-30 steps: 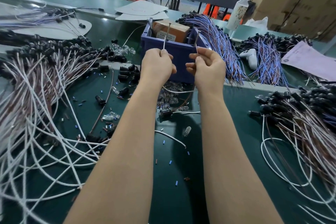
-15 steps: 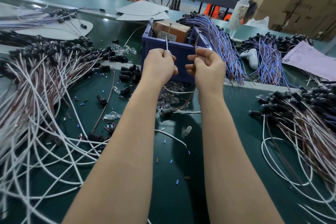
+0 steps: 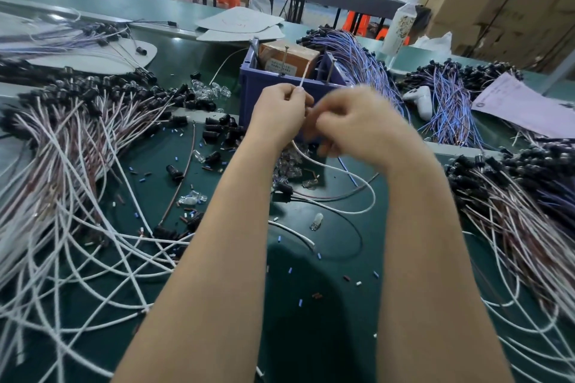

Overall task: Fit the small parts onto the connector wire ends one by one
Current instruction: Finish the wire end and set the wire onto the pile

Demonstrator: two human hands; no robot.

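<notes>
My left hand (image 3: 280,116) pinches a white wire (image 3: 303,78) whose end sticks up above the fingers; the wire loops down to a black connector (image 3: 283,189) lying on the green table (image 3: 326,305). My right hand (image 3: 361,124) is blurred, its fingers curled close to the left hand; what it holds is hidden. Small clear bulbs (image 3: 287,166) lie heaped under the hands, and one clear bulb (image 3: 316,222) lies alone nearer me. Tiny blue and white sleeves (image 3: 300,301) are scattered on the table.
A blue bin (image 3: 267,84) with a brown box stands just behind the hands. Bundles of white and brown wires with black connectors (image 3: 77,121) fill the left, a like pile (image 3: 513,190) the right, blue wires (image 3: 357,56) behind. A white bottle (image 3: 401,25) stands at the back right.
My right hand has dropped from beside the left and moved toward it, now blurred. The brown wire end it held upright is no longer visible. The left hand stays put.
</notes>
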